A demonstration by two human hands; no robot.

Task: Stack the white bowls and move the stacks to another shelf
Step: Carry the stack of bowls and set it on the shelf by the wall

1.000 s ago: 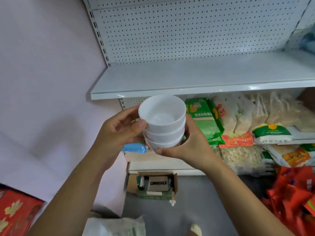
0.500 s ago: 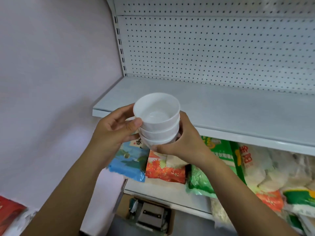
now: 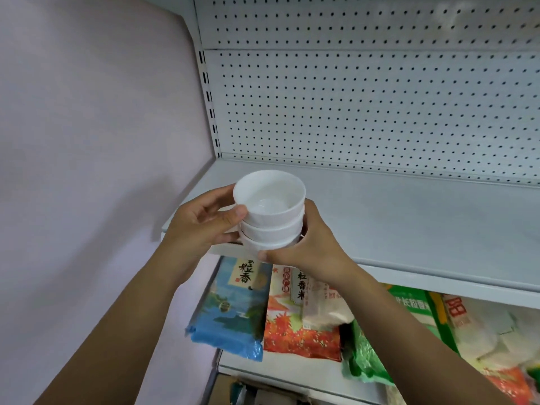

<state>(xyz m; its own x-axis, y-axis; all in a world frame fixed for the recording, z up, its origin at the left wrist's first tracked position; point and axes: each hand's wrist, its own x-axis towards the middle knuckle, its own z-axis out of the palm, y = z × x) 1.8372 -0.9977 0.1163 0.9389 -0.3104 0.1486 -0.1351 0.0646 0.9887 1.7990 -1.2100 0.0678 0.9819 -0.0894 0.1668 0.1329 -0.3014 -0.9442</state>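
Observation:
A stack of three white bowls point(image 3: 270, 211) hangs in the air at the front left corner of a bare white shelf point(image 3: 409, 223). My left hand point(image 3: 204, 226) grips the stack from the left, thumb on the top bowl's side. My right hand point(image 3: 306, 247) cups the stack from the right and below, its thumb under the lowest bowl. The stack's base is level with the shelf's front edge and partly hidden by my fingers.
A white pegboard back panel point(image 3: 365, 106) rises behind the shelf. A pale wall point(image 3: 87, 141) stands on the left. The shelf below holds rice bags: a blue one point(image 3: 230, 311), an orange one point(image 3: 295, 320) and green ones point(image 3: 368, 355).
Both hands have lifted the bowl stack from below the shelf's level up to its front left corner. The view has tilted upward and closer to the shelf.

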